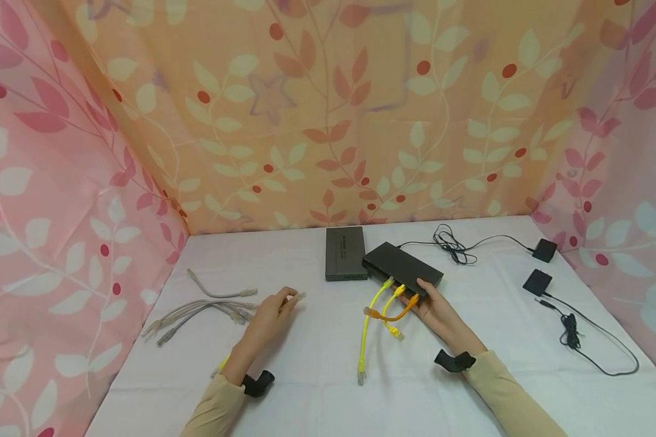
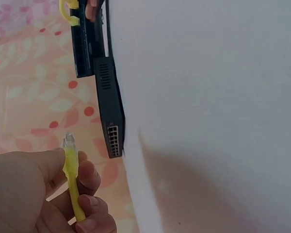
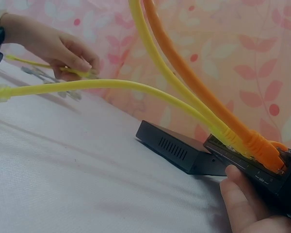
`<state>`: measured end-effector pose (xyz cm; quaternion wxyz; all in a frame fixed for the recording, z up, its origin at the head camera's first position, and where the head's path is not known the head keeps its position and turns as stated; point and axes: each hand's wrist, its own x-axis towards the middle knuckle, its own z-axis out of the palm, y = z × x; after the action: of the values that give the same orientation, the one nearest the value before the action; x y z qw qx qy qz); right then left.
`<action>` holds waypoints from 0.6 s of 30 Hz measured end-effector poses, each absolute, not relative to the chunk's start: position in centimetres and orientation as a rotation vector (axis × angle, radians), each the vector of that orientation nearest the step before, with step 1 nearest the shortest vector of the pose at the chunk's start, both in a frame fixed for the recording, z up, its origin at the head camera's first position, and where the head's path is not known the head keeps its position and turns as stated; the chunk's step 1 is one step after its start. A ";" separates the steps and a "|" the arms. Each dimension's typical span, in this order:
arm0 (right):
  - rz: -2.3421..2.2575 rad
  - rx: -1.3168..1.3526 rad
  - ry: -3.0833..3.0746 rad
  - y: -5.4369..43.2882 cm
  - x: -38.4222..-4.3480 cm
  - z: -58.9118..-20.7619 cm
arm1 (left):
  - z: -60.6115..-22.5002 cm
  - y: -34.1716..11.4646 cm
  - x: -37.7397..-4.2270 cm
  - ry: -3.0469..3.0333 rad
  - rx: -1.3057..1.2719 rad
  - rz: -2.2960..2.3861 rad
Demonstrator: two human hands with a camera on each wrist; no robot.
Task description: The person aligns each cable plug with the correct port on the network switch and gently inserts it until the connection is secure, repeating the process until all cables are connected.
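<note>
My left hand (image 1: 270,317) pinches a yellow network cable (image 2: 73,187) near one end, its clear plug sticking out past the thumb. Under that wrist, the cable's other end shows in the head view. My right hand (image 1: 440,312) grips a black network switch (image 1: 401,264) by its near right corner, with the port side tilted toward me. Plugged into this switch are a long yellow cable (image 1: 365,334), a shorter yellow cable (image 1: 387,315) and an orange cable (image 3: 203,87); their other ends hang loose. The fingers under the switch are partly hidden.
A second black switch (image 1: 345,252) lies at the back, beside the held one. Several grey cables (image 1: 197,308) lie at the left. One power adapter (image 1: 544,250) has its cord running to the held switch; another adapter (image 1: 537,282) lies nearer, its plug loose. Patterned curtains surround the table.
</note>
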<state>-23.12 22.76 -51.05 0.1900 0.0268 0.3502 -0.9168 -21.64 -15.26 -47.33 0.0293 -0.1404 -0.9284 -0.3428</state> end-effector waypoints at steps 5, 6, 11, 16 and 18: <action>-2.578 0.075 0.974 22.8 -23.1 -51.0 | -47.0 -14.4 -21.8 -2.864 -0.457 -1.086; -2.578 0.073 0.977 22.9 -23.2 -51.0 | -46.9 -14.3 -21.8 -2.862 -0.459 -1.097; -2.574 0.078 0.991 22.9 -23.2 -51.1 | -46.9 -13.6 -21.8 -2.886 -0.441 -1.130; -2.574 0.092 0.992 22.8 -23.2 -51.1 | -47.2 -13.0 -22.0 -2.931 -0.426 -1.137; -2.576 0.097 0.987 22.8 -23.2 -51.1 | -47.1 -12.7 -22.1 -2.944 -0.424 -1.150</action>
<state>-23.22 22.81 -51.12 0.1895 0.0345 0.3511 -0.9163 -22.08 -12.68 -47.09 -0.0236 -0.1330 -0.9229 -0.3606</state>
